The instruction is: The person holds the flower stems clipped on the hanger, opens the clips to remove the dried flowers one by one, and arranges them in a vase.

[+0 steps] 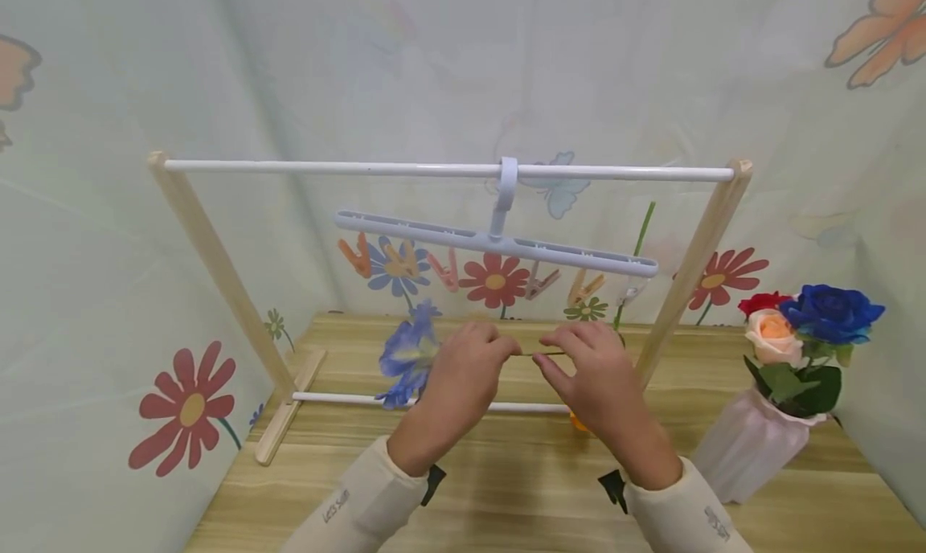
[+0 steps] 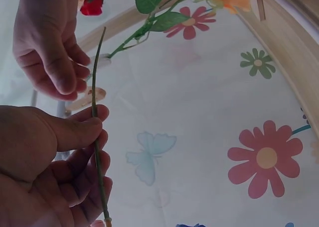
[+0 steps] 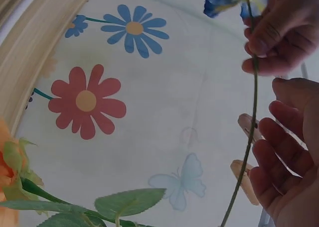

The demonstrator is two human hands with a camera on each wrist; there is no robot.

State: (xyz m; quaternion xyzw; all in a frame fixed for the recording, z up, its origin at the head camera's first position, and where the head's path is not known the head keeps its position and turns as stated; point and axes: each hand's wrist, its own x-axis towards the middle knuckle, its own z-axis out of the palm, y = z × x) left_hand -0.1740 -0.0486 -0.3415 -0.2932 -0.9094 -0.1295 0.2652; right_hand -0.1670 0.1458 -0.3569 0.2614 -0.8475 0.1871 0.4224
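My left hand [image 1: 463, 372] pinches the thin green stem [image 2: 102, 187] of a blue-purple artificial flower [image 1: 407, 358] between thumb and fingers. The flower head is out to the left, and its stem runs sideways toward the right. Beside the free part of the stem is my right hand [image 1: 596, 376], fingers relaxed and spread, fingertips right at the stem in the right wrist view. Above both hands, a pale blue hanger [image 1: 456, 236] with several small clips hangs from a white rod [image 1: 325, 168]. An orange rose [image 3: 7, 162] hangs upside down by its stem at the hanger's right-end clip [image 1: 631, 292].
Wooden posts [image 1: 217, 272] carry the rod, and a lower white bar [image 1: 333, 398] crosses behind the hands. On the right of the wood-grain table [image 1: 528, 489] stands a white vase [image 1: 752, 448] with red, peach and blue roses [image 1: 832, 313]. A flower-printed curtain [image 1: 405, 71] encloses the table.
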